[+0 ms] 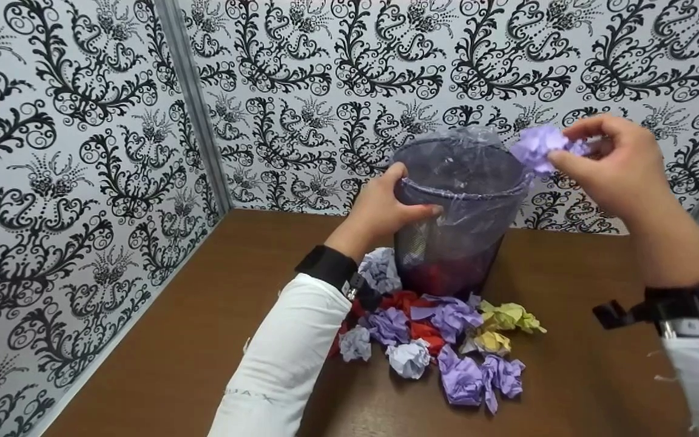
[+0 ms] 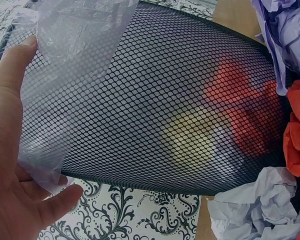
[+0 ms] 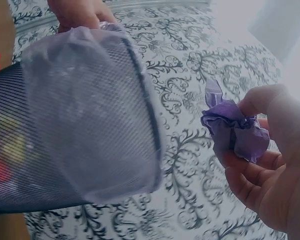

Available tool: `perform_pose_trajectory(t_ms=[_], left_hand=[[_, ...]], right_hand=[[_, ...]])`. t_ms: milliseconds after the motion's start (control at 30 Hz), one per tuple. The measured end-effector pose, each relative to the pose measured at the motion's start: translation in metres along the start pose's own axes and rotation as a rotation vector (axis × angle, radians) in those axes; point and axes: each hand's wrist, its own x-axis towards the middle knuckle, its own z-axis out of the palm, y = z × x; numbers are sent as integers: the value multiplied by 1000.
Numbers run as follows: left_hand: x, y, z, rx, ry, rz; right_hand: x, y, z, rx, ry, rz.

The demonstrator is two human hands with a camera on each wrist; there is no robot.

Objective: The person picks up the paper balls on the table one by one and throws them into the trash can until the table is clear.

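Crumpled paper is what we are clearing: our right hand point(image 1: 613, 161) pinches a purple paper ball point(image 1: 537, 147) in a closed grip just above and beside the rim of the mesh bin point(image 1: 455, 230), not yet over its mouth. Our left hand point(image 1: 380, 212) curls its thumb and fingers round the bin's rim, over the folded edge of the plastic liner point(image 2: 65, 60), steadying it on the brown surface point(image 1: 204, 340). Through the mesh we make out red and yellowish shapes, probably paper already dropped in, though the liner blurs them. We judge the job partly done: a heap of paper balls point(image 1: 440, 340), purple, red, yellow and white, lies at the bin's foot.
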Motion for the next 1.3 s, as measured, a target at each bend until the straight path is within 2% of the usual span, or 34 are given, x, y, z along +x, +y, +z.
perform_pose_trajectory(t_ms=[267,500,733,1033,1300], left_hand=[[0,2,0,-52,-20,-30],[-2,2,-1,-63,-18,-37],[-3,4,-1,-36,-22,-40],[-4,3,-2,-40,-10,-10],[-3,2,-3,-51,-25,15]], right_hand=[[34,-42,1,-103,-63,-14],[59,-61,19,-191,-109,-28],[70,-65,41,-288,-158,-72],[83,-61,69,-330,-240,-52],[84,-49,94,-393,-371,-86]])
